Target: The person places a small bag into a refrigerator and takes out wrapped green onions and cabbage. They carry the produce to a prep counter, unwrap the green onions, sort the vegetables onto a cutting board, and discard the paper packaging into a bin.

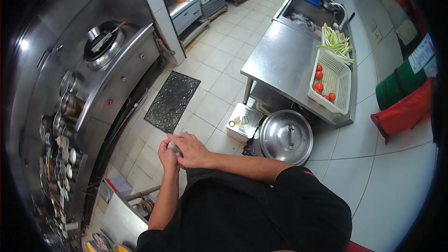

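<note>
Pale bundle (174,148), too small and covered to identify, sits between the two hands, held out in front of the body above the tiled floor (207,123). The left hand (168,157) has its fingers curled in around it, with the forearm rising almost straight from the elbow. The right hand (192,149) comes across from the side, back uppermost and fingers bent over the bundle; its palm is hidden, so I cannot tell how tightly it closes. The right forearm lies nearly level across the front of the black shirt (261,210). Beyond the hands, a black mat (172,101) lies on the floor, and open tiles run up the aisle. The long edge of the cooking range (114,77) bounds the left side. To the right, a lidded pot (285,137) stands near the right forearm, beside a square tin (244,122), and the steel table (280,49) has its corner jutting towards the aisle.
</note>
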